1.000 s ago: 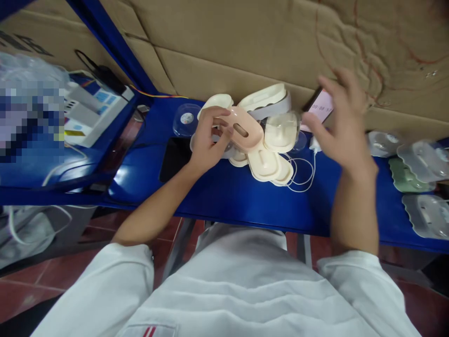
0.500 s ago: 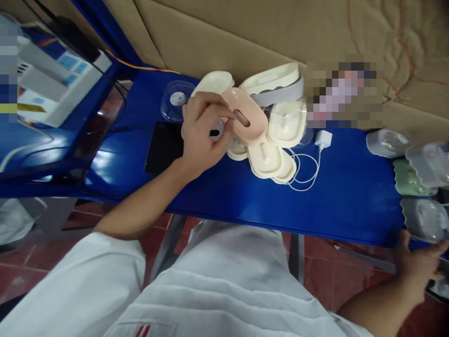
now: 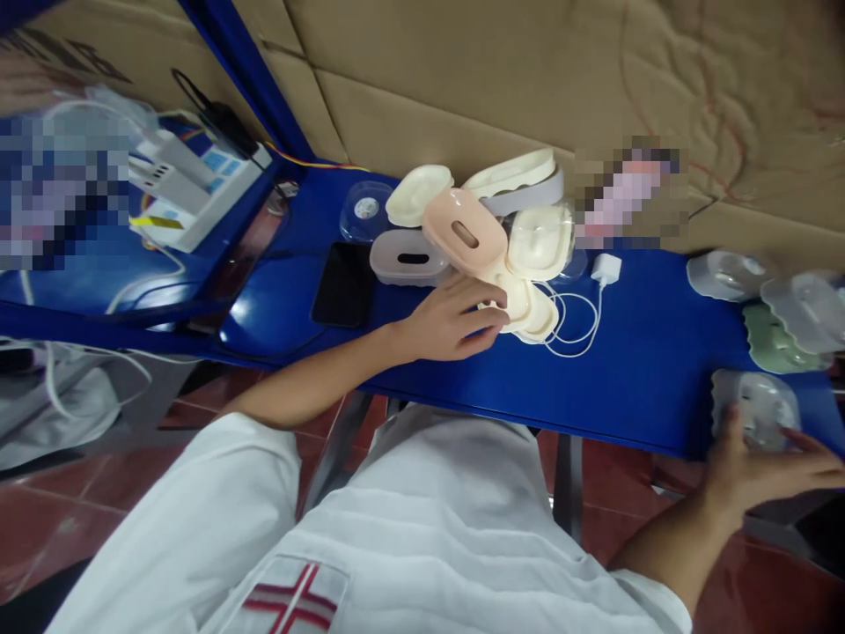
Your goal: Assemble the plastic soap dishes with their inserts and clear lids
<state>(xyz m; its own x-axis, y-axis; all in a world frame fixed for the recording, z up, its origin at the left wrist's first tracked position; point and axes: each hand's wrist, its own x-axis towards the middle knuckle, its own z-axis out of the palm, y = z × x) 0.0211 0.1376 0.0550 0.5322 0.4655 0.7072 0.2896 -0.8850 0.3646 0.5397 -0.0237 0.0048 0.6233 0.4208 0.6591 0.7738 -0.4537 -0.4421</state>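
Observation:
My left hand (image 3: 455, 319) is over the near edge of a cream plastic lid (image 3: 521, 295), its thumb and fingers apart. Whether the fingertips touch the lid I cannot tell. Just behind it, a peach oval piece with a slot (image 3: 466, 231) rests on the pile, beside a whitish translucent box with a dark slot (image 3: 407, 257). At the right, my right hand (image 3: 769, 458) has its thumb and fingers around a clear plastic container (image 3: 756, 407) with a wavy rim, at the table's front edge.
More cream pieces (image 3: 419, 195) and a clear lid (image 3: 365, 211) lie at the back. A black phone (image 3: 341, 283), a white charger (image 3: 606, 269) with coiled cable, and a power strip (image 3: 211, 198) are on the blue surface (image 3: 634, 379). Green (image 3: 785, 339) and clear containers (image 3: 730, 275) stand right.
My left hand has moved from the peach piece toward the front and right, over the cream lid. My right hand has come onto the clear container, which has shifted left.

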